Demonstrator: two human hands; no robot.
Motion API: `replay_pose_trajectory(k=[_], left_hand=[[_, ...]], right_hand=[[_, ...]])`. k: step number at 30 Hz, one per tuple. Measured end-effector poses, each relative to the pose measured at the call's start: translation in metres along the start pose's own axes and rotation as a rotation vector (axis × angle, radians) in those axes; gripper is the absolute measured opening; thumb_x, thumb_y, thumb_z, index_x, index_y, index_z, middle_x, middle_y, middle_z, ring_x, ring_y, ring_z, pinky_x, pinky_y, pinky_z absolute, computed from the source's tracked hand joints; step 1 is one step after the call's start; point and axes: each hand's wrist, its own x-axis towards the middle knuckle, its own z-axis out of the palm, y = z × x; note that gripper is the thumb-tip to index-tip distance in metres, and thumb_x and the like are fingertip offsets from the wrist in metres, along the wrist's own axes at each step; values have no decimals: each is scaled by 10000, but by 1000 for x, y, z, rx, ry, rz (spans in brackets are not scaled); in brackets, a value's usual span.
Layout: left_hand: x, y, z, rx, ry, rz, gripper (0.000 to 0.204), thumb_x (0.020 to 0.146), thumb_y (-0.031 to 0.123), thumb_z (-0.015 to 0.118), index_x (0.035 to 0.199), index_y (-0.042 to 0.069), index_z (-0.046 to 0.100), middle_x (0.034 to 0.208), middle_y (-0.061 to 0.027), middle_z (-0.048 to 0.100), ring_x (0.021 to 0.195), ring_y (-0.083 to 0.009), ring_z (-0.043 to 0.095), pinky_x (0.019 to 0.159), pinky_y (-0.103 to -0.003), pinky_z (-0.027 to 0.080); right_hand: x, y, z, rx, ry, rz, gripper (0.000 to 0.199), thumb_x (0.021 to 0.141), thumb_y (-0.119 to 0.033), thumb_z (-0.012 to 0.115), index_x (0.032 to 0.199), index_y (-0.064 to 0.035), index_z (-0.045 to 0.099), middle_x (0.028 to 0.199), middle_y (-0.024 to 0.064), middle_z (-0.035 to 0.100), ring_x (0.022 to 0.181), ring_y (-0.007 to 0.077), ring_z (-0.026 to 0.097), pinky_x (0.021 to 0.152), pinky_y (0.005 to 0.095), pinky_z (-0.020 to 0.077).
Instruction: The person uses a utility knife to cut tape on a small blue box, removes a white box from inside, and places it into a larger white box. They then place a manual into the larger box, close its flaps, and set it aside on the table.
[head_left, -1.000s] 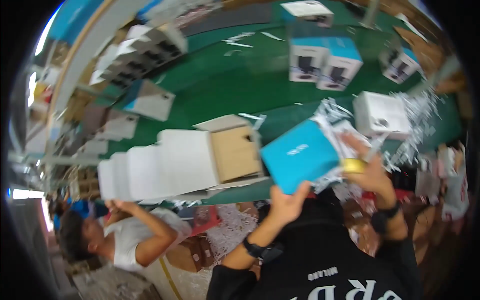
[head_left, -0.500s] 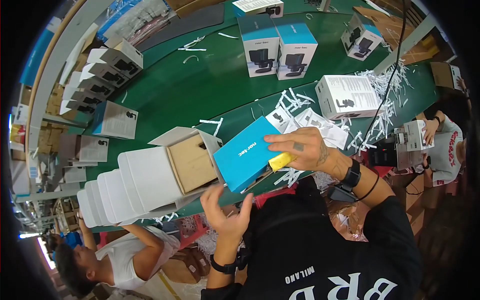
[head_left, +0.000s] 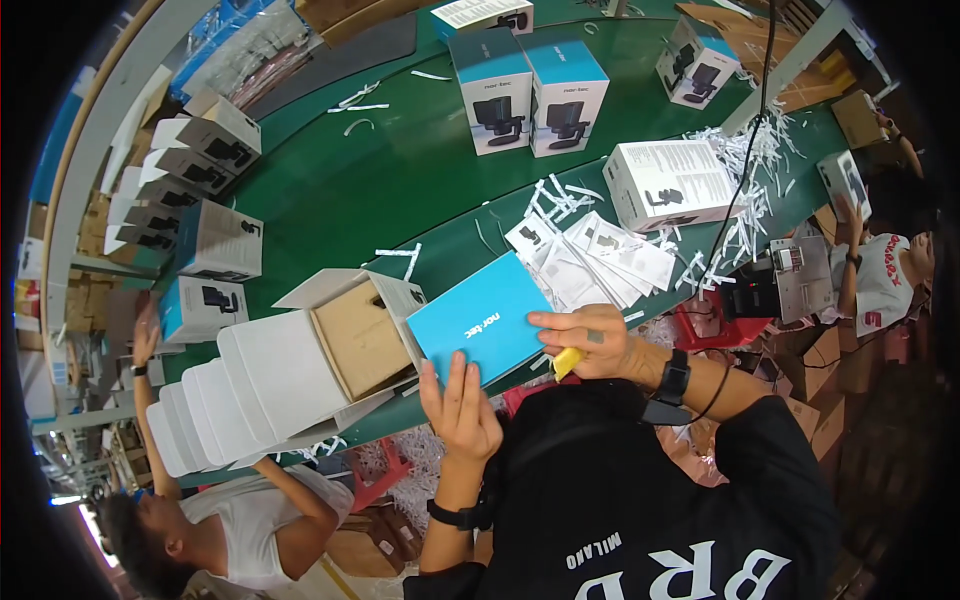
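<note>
A box with a blue top [head_left: 480, 318] lies at the near edge of the green table, tilted toward the upper right. My right hand [head_left: 592, 342] grips its right end, fingers over the blue face; a small yellow object [head_left: 567, 362], its kind unclear, is tucked in the same hand. My left hand [head_left: 460, 415] rests stretched fingers on the box's near left edge, its thumb mostly hidden. Close by on the left, an open white box [head_left: 290, 355] shows a brown cardboard insert [head_left: 362, 338]. It heads a row of similar white boxes with raised flaps.
Printed leaflets [head_left: 600, 260] and paper shreds [head_left: 760, 150] lie behind the box, beside a closed white box [head_left: 670, 185]. Two blue-topped boxes [head_left: 530, 90] stand farther back. More boxes [head_left: 210, 240] line the left. A black cable [head_left: 745, 170] hangs at right. Co-workers sit at both sides.
My left hand has come up onto the blue-topped box, which now lies flatter. The left co-worker's arm now reaches toward boxes at the left, where another blue-sided box stands.
</note>
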Motion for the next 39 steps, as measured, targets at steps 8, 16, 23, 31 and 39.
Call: replay_pose_trajectory(k=[8, 16, 23, 31, 39], left_hand=[[-12, -23, 28, 93, 176, 240, 352, 839, 192, 798, 1149, 43, 721, 1328, -114, 662, 1263, -415, 573, 1053, -541, 403], [4, -25, 17, 159, 157, 236, 417, 775, 284, 859, 1097, 53, 730, 1280, -62, 691, 1172, -345, 622, 951, -446, 414], [-9, -22, -25, 5, 135, 87, 597, 722, 240, 892, 1224, 28, 647, 1373, -187, 579, 1244, -375, 554, 1065, -488, 388], [22, -15, -59, 142, 471, -325, 973, 658, 385, 931, 1423, 30, 446, 1596, -319, 182, 1467, -514, 206, 1102, -649, 310], [33, -16, -64, 487, 208, -287, 877, 735, 142, 748, 1498, 11, 336, 1606, -342, 152, 1496, -529, 115, 1135, -648, 254]], right_hand=[[-10, 11, 5, -88, -64, -127, 329, 754, -109, 849, 1038, -71, 688, 1210, 145, 722, 526, 168, 601, 492, 276, 471], [10, 12, 12, 0, -26, -63, 358, 738, -196, 874, 1012, -99, 666, 1229, 81, 721, 639, 176, 687, 533, 288, 503], [25, 25, -3, -93, -201, -76, 311, 735, -194, 888, 917, -95, 655, 1214, 114, 726, 563, 170, 635, 491, 274, 479], [70, 47, -11, -88, -388, -213, 505, 713, -225, 887, 1140, -104, 646, 1293, 161, 675, 651, 220, 701, 570, 309, 559], [169, 24, -16, -252, -1041, 96, 1073, 560, -443, 890, 1491, -130, 458, 1361, 258, 544, 799, 337, 724, 683, 402, 600]])
